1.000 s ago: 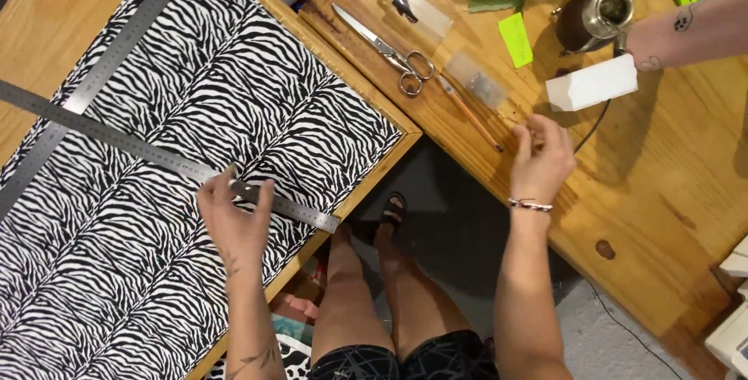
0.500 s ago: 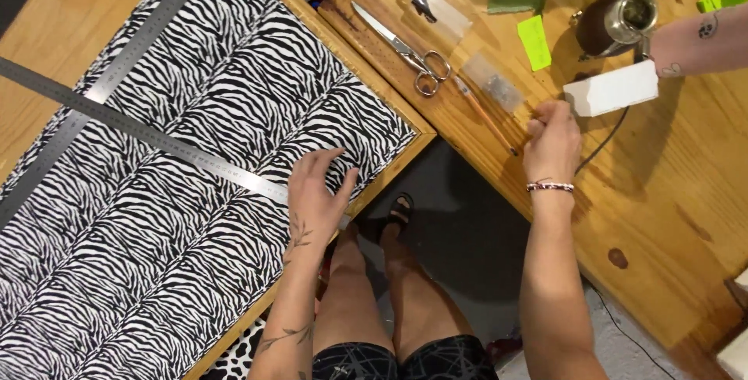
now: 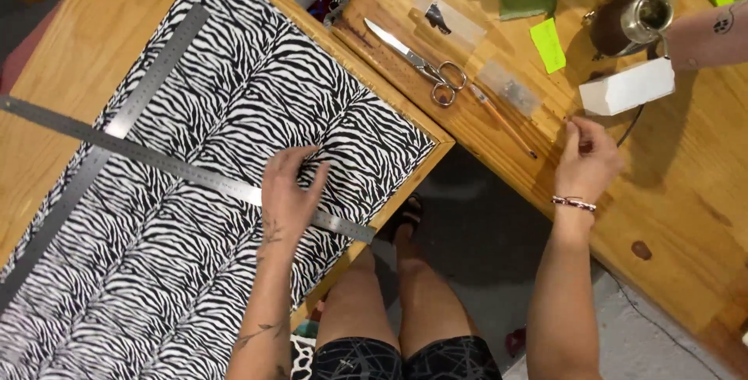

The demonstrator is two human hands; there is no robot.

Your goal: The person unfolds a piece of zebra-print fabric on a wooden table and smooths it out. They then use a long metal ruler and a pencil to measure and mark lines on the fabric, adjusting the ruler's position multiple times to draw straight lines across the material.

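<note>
- The left hand had been slid along the long steel ruler toward the worktop's near corner, and was pressed flat, fingers spread, on it.
- The right hand was pinched shut on something too small to identify, by the white block.
- 2 rulers, 1 zebra-print fabric, 1 pair of scissors were counted.
</note>
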